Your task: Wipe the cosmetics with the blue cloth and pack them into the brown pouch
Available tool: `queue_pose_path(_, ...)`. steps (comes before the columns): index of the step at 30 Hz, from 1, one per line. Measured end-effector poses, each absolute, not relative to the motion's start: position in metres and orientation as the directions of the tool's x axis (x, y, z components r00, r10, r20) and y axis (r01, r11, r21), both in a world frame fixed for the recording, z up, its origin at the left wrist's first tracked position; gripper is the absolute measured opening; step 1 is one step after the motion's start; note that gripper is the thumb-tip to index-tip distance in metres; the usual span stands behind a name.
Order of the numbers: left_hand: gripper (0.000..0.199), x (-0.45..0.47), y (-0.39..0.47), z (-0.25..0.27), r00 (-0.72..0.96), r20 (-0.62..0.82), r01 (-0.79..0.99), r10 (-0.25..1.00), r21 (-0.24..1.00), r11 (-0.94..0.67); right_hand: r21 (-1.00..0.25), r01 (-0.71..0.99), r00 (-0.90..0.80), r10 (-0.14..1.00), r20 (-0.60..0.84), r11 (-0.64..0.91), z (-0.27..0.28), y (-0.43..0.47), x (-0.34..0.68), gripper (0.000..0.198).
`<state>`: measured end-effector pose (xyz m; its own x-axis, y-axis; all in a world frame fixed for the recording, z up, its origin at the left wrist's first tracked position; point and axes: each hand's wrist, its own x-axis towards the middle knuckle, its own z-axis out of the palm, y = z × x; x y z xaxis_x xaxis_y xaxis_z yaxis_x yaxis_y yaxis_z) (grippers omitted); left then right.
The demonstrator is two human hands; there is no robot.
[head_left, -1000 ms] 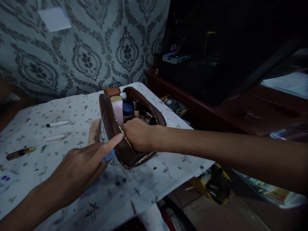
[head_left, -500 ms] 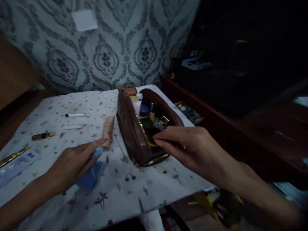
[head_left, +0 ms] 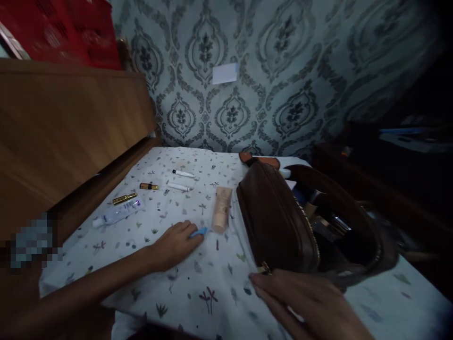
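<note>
My left hand (head_left: 179,245) rests on the patterned tablecloth, its fingers closed around a crumpled blue cloth (head_left: 198,232); most of the cloth is hidden under the hand. Just right of it lies a beige cosmetic tube (head_left: 222,210). A brown makeup bag (head_left: 274,212) stands unzipped on the right, holding several bottles and other cosmetics. My right hand (head_left: 300,302) is at the bag's front corner, close to the gold zipper pull (head_left: 264,269). Its fingers are pressed together and slightly blurred, and I cannot see anything between them.
Left on the tablecloth (head_left: 198,283) lie a clear-white tube (head_left: 118,212), a gold tube (head_left: 124,198), a brown-and-gold tube (head_left: 149,186) and two white pens (head_left: 180,187). An orange-brown case (head_left: 267,162) sits behind the bag. A wooden cabinet (head_left: 71,127) borders the left.
The view has swung left, bringing in the cabinet and a red basket. My right hand has left the bag's opening for its front corner. My left hand now covers more of the blue cloth.
</note>
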<state>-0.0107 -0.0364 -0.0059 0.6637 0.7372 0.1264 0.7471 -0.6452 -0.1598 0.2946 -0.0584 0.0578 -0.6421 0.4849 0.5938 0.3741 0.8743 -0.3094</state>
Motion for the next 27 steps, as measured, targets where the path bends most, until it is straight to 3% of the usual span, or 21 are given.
queue_pose_path(4,0.021,-0.026,-0.015,-0.008,0.54,0.132,0.841,0.831,-0.114,-0.529,-0.524,0.352,-0.675,0.598,0.433,0.776,0.05,-0.039,0.244,0.027)
queue_pose_path(8,0.027,-0.047,0.02,0.0,0.334,0.18,0.942,0.925,-0.04,-0.332,-0.749,0.359,-0.565,0.768,0.301,0.557,0.019,-0.006,0.206,0.018)
queue_pose_path(12,0.041,-0.074,0.066,0.005,0.143,0.266,0.989,0.953,0.005,-0.149,-0.906,0.276,-0.519,0.843,0.141,0.322,-0.008,0.022,0.163,0.018)
queue_pose_path(16,0.051,-0.09,0.097,-0.002,0.092,0.274,0.995,0.957,0.019,-0.102,-0.901,0.286,-0.503,0.851,0.15,0.327,-0.022,0.03,0.137,0.022)
queue_pose_path(27,0.028,-0.09,0.09,-0.011,0.181,0.249,0.981,0.951,0.025,-0.193,-0.779,0.275,-0.582,0.742,0.332,0.564,-0.03,0.016,0.144,0.02)
